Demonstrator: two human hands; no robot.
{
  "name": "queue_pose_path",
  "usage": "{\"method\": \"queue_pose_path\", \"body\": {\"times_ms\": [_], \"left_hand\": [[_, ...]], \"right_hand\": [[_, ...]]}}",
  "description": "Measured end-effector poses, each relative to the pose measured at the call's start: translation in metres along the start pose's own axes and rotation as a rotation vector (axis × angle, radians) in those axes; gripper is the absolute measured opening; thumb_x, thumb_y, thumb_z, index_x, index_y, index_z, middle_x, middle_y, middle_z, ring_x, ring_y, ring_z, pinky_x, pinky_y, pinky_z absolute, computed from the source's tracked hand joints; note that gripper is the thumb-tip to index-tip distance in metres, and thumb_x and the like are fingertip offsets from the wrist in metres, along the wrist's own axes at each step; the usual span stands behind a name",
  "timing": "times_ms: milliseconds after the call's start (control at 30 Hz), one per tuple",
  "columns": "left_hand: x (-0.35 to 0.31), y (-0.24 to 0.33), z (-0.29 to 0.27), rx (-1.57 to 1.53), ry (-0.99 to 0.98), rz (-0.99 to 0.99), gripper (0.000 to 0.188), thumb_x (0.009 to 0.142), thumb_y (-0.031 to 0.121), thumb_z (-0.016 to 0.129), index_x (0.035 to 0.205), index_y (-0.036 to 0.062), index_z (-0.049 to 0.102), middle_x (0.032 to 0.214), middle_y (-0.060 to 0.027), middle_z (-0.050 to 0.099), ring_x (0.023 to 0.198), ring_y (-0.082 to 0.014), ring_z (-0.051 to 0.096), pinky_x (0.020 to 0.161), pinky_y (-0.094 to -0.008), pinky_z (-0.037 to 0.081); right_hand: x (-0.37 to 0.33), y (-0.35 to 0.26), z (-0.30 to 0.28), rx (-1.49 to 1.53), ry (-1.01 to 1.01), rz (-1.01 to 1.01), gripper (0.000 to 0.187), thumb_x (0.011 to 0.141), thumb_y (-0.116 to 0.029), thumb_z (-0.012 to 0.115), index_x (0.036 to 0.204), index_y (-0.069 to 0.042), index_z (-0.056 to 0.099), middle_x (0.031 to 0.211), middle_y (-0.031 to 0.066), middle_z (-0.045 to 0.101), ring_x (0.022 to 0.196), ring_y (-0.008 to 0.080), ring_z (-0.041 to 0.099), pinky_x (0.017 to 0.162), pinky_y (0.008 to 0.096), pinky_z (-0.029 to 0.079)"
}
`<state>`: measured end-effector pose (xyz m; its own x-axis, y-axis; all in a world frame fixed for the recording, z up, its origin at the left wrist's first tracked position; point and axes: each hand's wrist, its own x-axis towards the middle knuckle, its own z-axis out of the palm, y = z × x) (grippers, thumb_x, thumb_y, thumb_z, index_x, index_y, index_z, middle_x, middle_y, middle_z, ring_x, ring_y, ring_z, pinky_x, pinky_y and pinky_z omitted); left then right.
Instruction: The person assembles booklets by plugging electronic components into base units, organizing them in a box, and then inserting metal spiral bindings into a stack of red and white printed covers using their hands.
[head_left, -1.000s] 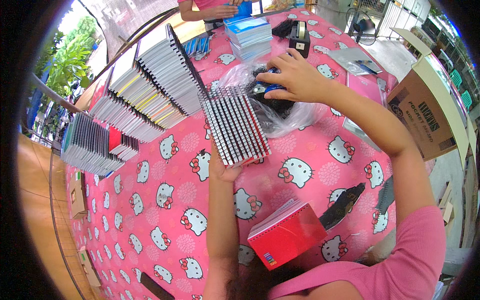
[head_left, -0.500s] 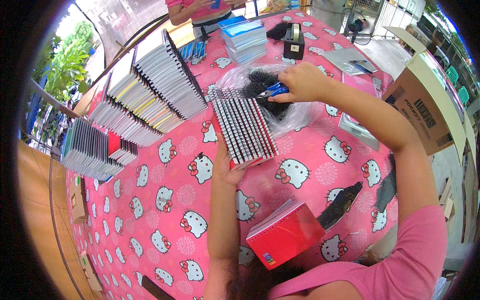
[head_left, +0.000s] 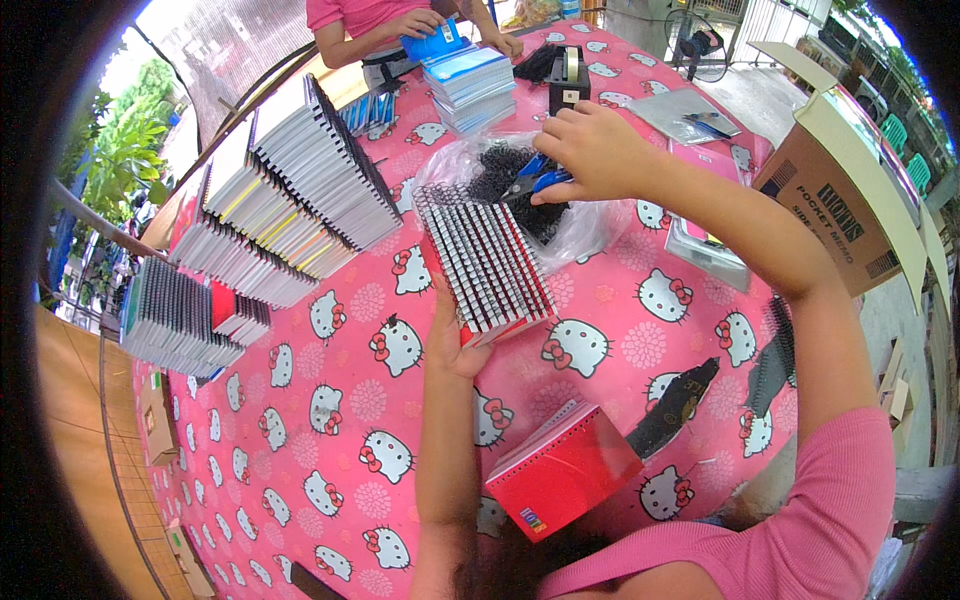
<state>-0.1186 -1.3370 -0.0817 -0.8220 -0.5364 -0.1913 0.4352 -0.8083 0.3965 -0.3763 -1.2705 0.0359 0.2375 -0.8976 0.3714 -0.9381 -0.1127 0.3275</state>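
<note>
Above the patterned pink tablecloth [head_left: 375,300], the left grip [head_left: 455,340] clasps coil-spined notebooks [head_left: 490,270]; the right grip [head_left: 595,155] pinches a blue-handled metal tool [head_left: 549,181].

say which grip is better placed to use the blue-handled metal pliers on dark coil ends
Right, likely: the right grip holds the pliers near the coil ends; the left grip supports red spiral notebooks.

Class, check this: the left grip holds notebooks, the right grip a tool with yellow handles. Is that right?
Not quite: the head view shows blue handles. The left grip holds notebooks, the right grip the tool.
</note>
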Motion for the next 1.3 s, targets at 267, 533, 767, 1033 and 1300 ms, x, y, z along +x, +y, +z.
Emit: {"method": "queue_pose_path", "body": {"times_ms": [267,533,767,1033,1300], "left_hand": [[0.001,-0.001,-0.001,-0.001,-0.004,-0.023,0.057,0.089,0.049,0.05,0.128,0.0074,0.048,0.124,-0.0124,0.056,0.111,-0.0279,0.057,0.097,-0.0496,0.044],[0.003,0.0,-0.005,-0.017,-0.068,-0.024,0.051,0.094,0.047,0.044,0.128,0.0089,0.05,0.129,-0.0142,0.053,0.115,-0.0324,0.053,0.099,-0.0526,0.04],[0.002,-0.003,0.0,0.053,-0.045,-0.013,0.053,0.093,0.048,0.044,0.128,0.009,0.05,0.128,-0.0136,0.054,0.115,-0.0319,0.054,0.1,-0.0522,0.04],[0.0,-0.004,0.001,0.054,-0.03,-0.026,0.059,0.09,0.048,0.048,0.131,0.0056,0.044,0.125,-0.0134,0.056,0.11,-0.0287,0.057,0.094,-0.049,0.047],[-0.001,-0.006,0.002,0.078,-0.053,-0.051,0.058,0.091,0.048,0.047,0.131,0.0061,0.044,0.125,-0.0137,0.056,0.109,-0.0287,0.058,0.093,-0.0497,0.048]], "right_hand": [[0.002,-0.002,-0.003,-0.028,-0.055,-0.035,0.06,0.075,-0.061,0.059,0.094,-0.004,0.06,0.091,0.0106,0.062,0.093,0.0269,0.059,0.081,0.0378,0.043],[0.002,0.001,-0.005,-0.053,-0.004,-0.057,0.061,0.075,-0.061,0.059,0.094,-0.003,0.06,0.094,0.0113,0.062,0.095,0.0266,0.058,0.083,0.0391,0.042],[0.007,-0.005,-0.013,0.001,-0.107,-0.043,0.059,0.075,-0.061,0.06,0.088,-0.003,0.062,0.086,0.0122,0.063,0.086,0.0278,0.062,0.075,0.0387,0.046],[0.008,-0.006,-0.021,0.028,-0.396,0.149,0.06,0.074,-0.063,0.058,0.088,-0.005,0.063,0.087,0.0126,0.064,0.086,0.028,0.062,0.075,0.038,0.047],[0.004,-0.003,-0.008,-0.035,-0.106,-0.048,0.061,0.076,-0.062,0.057,0.095,-0.005,0.061,0.092,0.0099,0.063,0.093,0.0258,0.06,0.079,0.0387,0.043]]}}
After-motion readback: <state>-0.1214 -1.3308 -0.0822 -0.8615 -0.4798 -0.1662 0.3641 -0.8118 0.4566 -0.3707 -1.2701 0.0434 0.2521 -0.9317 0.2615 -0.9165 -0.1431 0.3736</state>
